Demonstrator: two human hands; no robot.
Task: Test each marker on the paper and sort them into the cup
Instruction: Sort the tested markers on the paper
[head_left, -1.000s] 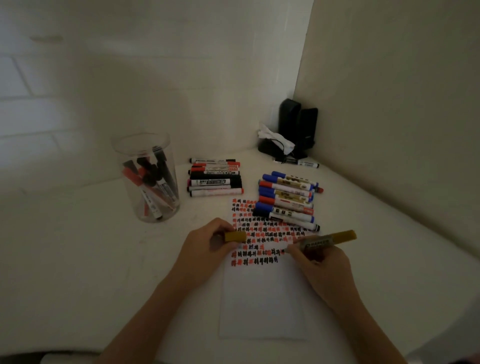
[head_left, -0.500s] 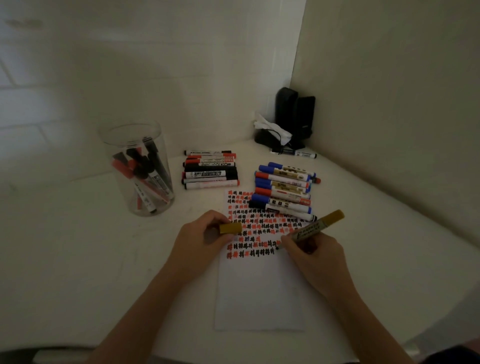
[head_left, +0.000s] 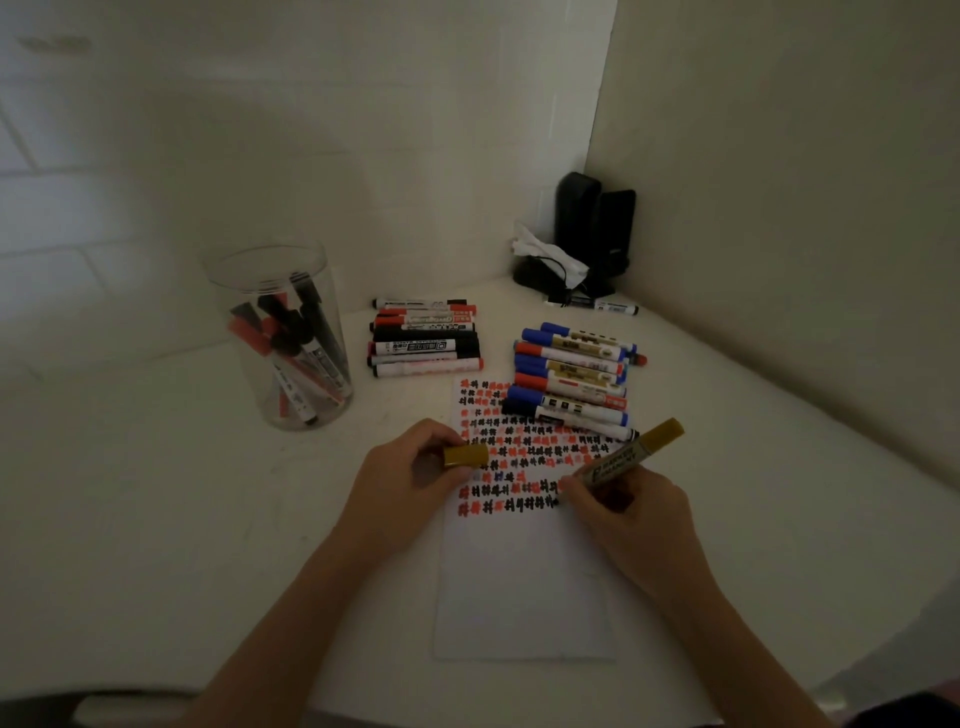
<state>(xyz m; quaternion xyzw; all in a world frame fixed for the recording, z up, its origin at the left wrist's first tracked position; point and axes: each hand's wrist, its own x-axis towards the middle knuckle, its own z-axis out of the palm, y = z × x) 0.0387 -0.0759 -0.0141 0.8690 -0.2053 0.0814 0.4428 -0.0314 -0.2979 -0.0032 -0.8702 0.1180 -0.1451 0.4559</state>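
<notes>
the right hand (head_left: 631, 512), gripping the gold marker (head_left: 631, 457), is now lowering its tip onto the paper (head_left: 524, 587) (testing is starting); the left hand (head_left: 410, 480) is pinching the cap (head_left: 466, 455).

Gold marker (head_left: 631, 456) uncapped, tilted, tip down on white paper (head_left: 524, 571) at the end of its bottom row of red/black marks; matching gold cap (head_left: 466, 455) sits over the paper's left edge. Clear cup (head_left: 280, 338) upright far left, holding red and black markers; two flat marker piles (head_left: 426, 338) (head_left: 571, 379) lie beyond the paper.

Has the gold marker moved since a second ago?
Yes. The gold marker in the right hand tilted steeper, its tip now at the paper's bottom row.
</notes>
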